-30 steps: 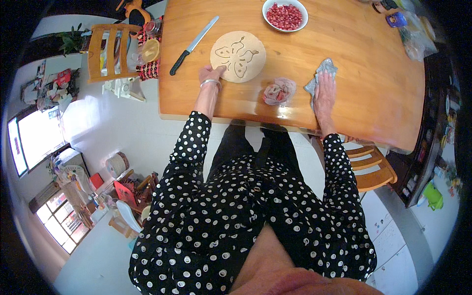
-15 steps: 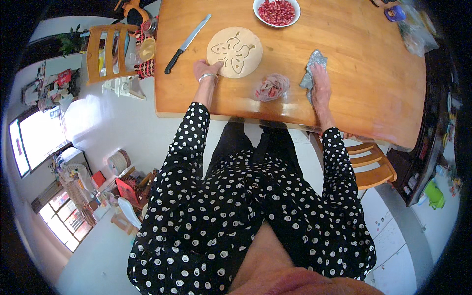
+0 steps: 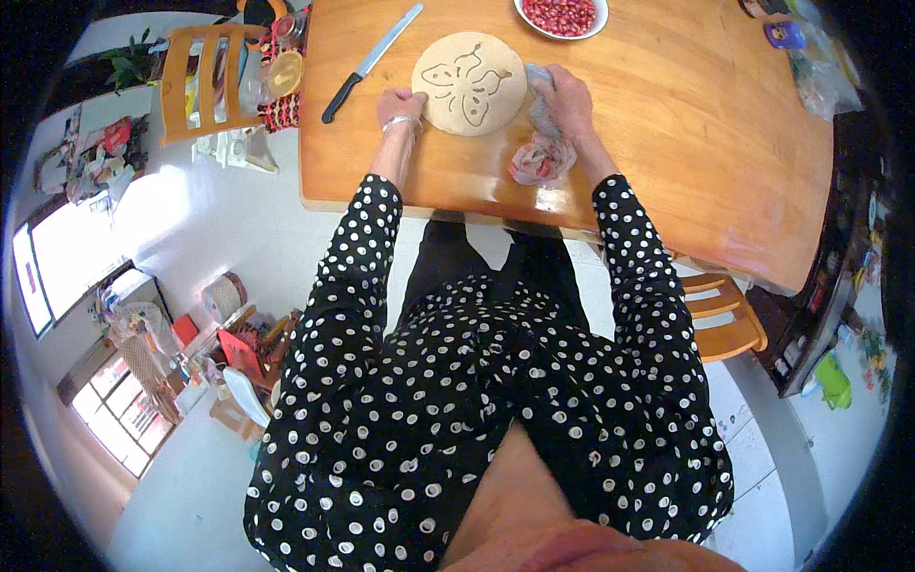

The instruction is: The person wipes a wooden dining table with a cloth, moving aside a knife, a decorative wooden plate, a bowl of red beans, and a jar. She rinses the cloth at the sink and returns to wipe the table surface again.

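A round, pale wooden board [image 3: 456,107] with butterfly-shaped cut lines lies on the wooden table. My left hand [image 3: 400,107], a bracelet at its wrist, grips the board's left edge between thumb and fingers. Bunched in my right hand [image 3: 569,103] is a grey cloth [image 3: 543,116], pressed to the table close to the board's right edge. Just below the cloth sits a crumpled clear plastic bag [image 3: 541,164] with reddish scraps in it. Left of the board, a knife [image 3: 372,63] with a black handle points away from me.
A white bowl [image 3: 593,29] of red pomegranate seeds stands at the far side. Plastic bags [image 3: 822,81] and a purple item [image 3: 784,35] lie at the far right. Wooden chairs [image 3: 212,81] flank the table, one tucked near its front right [image 3: 717,315].
My right hand has swept the cloth leftward, up beside the board. The plastic bag sits nearer the cloth. My left hand keeps its place at the board's edge. The view has shifted slightly.
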### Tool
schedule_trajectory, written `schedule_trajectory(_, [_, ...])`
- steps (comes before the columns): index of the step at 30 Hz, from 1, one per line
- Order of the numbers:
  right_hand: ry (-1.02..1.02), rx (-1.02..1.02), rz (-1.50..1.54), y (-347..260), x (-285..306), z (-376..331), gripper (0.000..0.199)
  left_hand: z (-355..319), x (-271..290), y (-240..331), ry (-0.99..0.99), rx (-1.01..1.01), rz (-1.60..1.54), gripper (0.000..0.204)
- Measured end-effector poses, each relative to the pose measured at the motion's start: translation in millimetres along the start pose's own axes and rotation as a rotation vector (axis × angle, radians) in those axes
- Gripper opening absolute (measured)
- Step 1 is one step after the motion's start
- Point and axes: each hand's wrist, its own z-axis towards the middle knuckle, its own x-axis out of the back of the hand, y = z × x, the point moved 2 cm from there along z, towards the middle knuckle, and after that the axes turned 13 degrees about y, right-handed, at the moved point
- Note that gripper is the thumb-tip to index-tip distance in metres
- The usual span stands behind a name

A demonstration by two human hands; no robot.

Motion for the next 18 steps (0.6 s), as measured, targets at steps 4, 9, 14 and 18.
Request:
schedule_trajectory(4, [-0.001, -0.037, -0.090, -9.8, -17.4, -6.2, 0.024, -1.6, 4.1, 6.3, 0.064, -0.101, 0.056, 0.023])
schedule_trajectory(9, [0.061, 0.057, -0.107, -12.3, -10.7, -9.8, 0.019, -14.8, 14.3, 26.0, -0.350, 0.238, -0.473, 0.030])
schedule_trajectory(14, [0.027, 0.086, -0.033, -8.9, 0.0, -10.8, 0.017, -33.1, 17.7, 50.0, -0.530, 0.223, -0.697, 0.038])
schedule_trajectory(18, [0.108, -0.043, 0.076, -14.9, 20.5, -10.6, 0.020, -27.5, 28.9, 45.8, -0.462, 0.008, -0.536, 0.041])
